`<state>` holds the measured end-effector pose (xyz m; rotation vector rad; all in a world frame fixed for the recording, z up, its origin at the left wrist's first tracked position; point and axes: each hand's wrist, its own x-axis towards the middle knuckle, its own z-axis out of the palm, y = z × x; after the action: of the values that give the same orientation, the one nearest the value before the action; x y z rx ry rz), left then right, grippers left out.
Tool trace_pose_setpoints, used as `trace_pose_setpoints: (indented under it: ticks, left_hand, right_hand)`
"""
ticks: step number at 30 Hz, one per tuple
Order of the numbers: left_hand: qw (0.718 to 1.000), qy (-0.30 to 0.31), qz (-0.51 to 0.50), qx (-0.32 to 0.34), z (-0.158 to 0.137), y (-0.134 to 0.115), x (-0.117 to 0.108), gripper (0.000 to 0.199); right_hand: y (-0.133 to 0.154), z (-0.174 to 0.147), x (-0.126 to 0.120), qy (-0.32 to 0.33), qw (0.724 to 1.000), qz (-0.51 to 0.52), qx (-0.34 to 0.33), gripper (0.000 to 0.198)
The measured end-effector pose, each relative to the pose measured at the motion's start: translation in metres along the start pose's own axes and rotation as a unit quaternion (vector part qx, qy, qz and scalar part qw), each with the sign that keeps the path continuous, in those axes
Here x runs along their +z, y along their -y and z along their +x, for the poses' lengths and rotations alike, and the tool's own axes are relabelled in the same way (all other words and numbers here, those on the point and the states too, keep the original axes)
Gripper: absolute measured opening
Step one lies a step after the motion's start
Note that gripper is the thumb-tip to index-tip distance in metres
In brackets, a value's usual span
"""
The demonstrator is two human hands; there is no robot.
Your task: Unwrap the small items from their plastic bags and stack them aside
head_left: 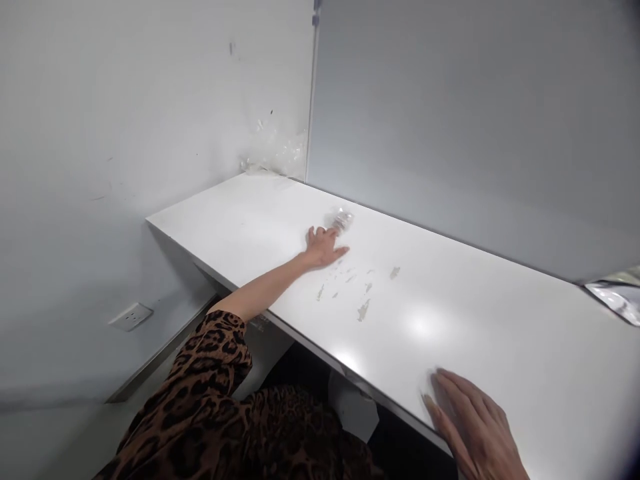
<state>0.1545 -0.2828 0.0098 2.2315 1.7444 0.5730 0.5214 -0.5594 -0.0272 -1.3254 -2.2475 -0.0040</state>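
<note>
My left hand (323, 248) reaches out over the white tabletop (220, 213), fingers spread. Its fingertips touch, or nearly touch, a small clear plastic packet (342, 220) whose contents are too blurred to name. Just this side of that hand, grey worn patches (364, 308) mark the table surface. My right hand (473, 423) rests at the table's front edge, thumb apart from the other fingers and nothing in it.
Crumpled clear plastic (277, 157) lies in the far left corner against the wall. A grey partition (450, 133) runs along the back edge. Shiny silver packaging (617, 300) sits at the far right. A wall socket (131, 317) is at lower left.
</note>
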Motion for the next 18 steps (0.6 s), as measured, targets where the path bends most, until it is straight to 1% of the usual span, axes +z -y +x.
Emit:
trace_pose_setpoints:
  ticks: [2,4,5,6,8,10,11,13,15,16,17,18]
  left_hand:
    - [0.994,0.012,-0.09,0.068,-0.031,-0.035,0.016,0.066]
    - [0.977,0.032,-0.172,0.124,-0.06,-0.071,0.031,0.062]
    - [0.967,0.048,-0.199,0.149,-0.073,-0.089,0.038,0.059]
    - [0.959,0.065,-0.214,0.171,-0.085,-0.106,0.045,0.057]
    - [0.946,0.098,-0.221,0.214,-0.106,-0.138,0.056,0.054]
    - [0.935,0.125,-0.217,0.251,-0.122,-0.164,0.063,0.052]
    - [0.93,0.139,-0.212,0.267,-0.128,-0.175,0.066,0.051]
    - [0.918,0.173,-0.201,0.295,-0.135,-0.19,0.067,0.046]
    - [0.912,0.182,-0.203,0.305,-0.135,-0.197,0.065,0.031]
    - [0.914,0.168,-0.217,0.298,-0.132,-0.198,0.063,0.024]
    - [0.918,0.141,-0.243,0.28,-0.128,-0.197,0.061,0.02]
    - [0.922,0.109,-0.275,0.25,-0.121,-0.196,0.059,0.019]
  right_hand:
    - [0.003,0.003,-0.001,0.004,1.0,0.01,0.025,0.041]
    - [0.004,0.004,0.0,0.014,0.998,0.033,0.049,0.039]
    - [0.003,0.006,0.0,0.01,0.996,0.049,0.072,0.04]
    - [0.002,0.008,0.001,-0.004,0.993,0.067,0.102,0.043]
    - [-0.002,0.017,0.001,-0.066,0.977,0.094,0.177,0.056]
    - [-0.009,0.031,0.002,-0.118,0.963,0.095,0.225,0.071]
    - [-0.013,0.04,0.002,-0.133,0.959,0.091,0.234,0.08]
    - [-0.024,0.057,0.003,-0.138,0.953,0.105,0.247,0.091]
    - [-0.035,0.071,0.003,-0.14,0.946,0.134,0.26,0.092]
    - [-0.039,0.076,0.003,-0.144,0.941,0.15,0.267,0.088]
    - [-0.043,0.08,0.004,-0.151,0.935,0.167,0.275,0.082]
    - [-0.046,0.083,0.004,-0.161,0.926,0.186,0.285,0.076]
